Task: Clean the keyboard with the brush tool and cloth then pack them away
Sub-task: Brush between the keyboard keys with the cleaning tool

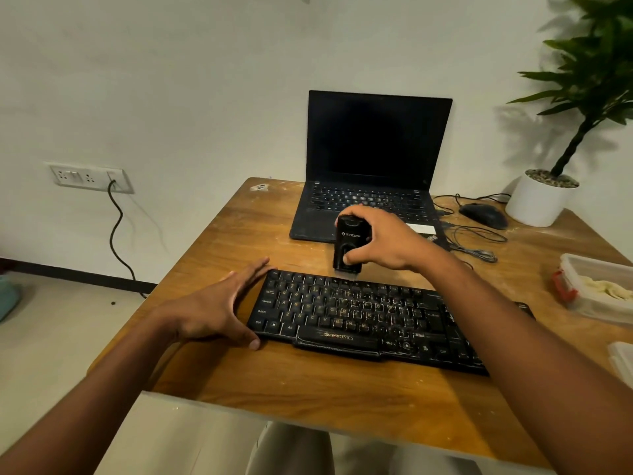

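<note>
Black and dusty, the keyboard [373, 320] lies across the near middle of the wooden table [308, 389], its long side running from left to lower right. The right hand [387, 240] grips the brush tool [348, 246], a black upright block with pale lettering, fingers curled over its top and far side and the thumb pressed against its near face. The tool stands over the keyboard's far edge, with its pale bristles at the bottom touching or just above the top row of keys; which of the two cannot be told. The left hand [222, 305] lies flat with straight fingers at the keyboard's left end, thumb tip against the near left corner and fingertips reaching the far left corner; it holds nothing.

Behind the tool sits an open laptop [373, 159] with a dark screen. To its right lie a black mouse [483, 215] and loose cables [479, 241], and beyond them a white pot [537, 200] with a green plant [592, 70]. At the right edge of the table stands a clear box [596, 289] with a red clip and something pale inside, and nearer to the person a second clear piece [621, 361], cut off by the frame. A wall socket [90, 178] with a dark cord plugged in is at left.
</note>
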`<state>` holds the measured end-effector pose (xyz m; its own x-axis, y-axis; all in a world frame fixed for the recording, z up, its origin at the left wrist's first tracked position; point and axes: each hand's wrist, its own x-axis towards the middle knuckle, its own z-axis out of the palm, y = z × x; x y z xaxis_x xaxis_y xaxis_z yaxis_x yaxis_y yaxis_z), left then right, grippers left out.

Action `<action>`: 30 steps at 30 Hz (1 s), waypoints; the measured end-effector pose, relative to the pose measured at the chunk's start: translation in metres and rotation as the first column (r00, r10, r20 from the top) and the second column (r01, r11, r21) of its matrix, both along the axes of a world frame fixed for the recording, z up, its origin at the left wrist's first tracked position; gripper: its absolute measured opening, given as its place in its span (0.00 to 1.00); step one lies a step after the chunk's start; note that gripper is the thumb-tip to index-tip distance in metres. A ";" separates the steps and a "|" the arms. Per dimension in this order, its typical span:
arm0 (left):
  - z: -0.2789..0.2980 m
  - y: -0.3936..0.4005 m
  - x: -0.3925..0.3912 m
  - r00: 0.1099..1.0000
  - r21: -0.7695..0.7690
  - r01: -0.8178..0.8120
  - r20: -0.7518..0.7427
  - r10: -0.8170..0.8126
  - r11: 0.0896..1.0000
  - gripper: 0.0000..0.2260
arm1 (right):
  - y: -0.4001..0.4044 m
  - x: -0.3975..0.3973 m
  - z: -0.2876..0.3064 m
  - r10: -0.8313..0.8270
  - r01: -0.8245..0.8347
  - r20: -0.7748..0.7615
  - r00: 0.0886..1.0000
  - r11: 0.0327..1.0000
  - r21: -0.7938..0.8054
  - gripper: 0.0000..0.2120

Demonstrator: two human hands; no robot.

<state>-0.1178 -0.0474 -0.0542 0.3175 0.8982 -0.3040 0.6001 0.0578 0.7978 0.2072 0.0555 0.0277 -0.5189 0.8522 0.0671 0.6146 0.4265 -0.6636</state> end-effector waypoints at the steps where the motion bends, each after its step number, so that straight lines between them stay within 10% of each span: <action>1: 0.000 0.000 -0.001 1.000 0.000 0.001 0.001 -0.001 1.000 0.65 | -0.001 -0.004 -0.004 0.000 -0.001 -0.044 0.999 1.000 -0.018 0.29; 11: 0.002 0.000 0.000 1.000 -0.003 0.003 0.003 -0.003 1.000 0.64 | 0.010 0.021 0.007 0.040 -0.028 0.159 0.986 0.997 -0.078 0.29; 18: 0.002 0.000 0.001 1.000 -0.006 0.008 0.008 -0.008 1.000 0.64 | -0.001 -0.004 -0.009 0.048 -0.050 -0.071 0.996 0.999 -0.020 0.30; 26: 0.002 -0.001 0.001 1.000 -0.011 -0.005 0.000 0.005 1.000 0.64 | 0.005 0.023 0.011 0.057 -0.056 0.272 0.961 0.998 -0.014 0.31; 30: 0.002 -0.001 0.001 1.000 -0.007 -0.001 -0.001 0.001 1.000 0.64 | -0.004 0.010 0.011 0.031 -0.038 0.133 0.991 0.998 0.048 0.32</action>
<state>-0.1170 -0.0486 -0.0519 0.3161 0.8965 -0.3103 0.6012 0.0637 0.7966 0.2170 0.0519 0.0388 -0.5551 0.8309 0.0382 0.6799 0.4797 -0.5547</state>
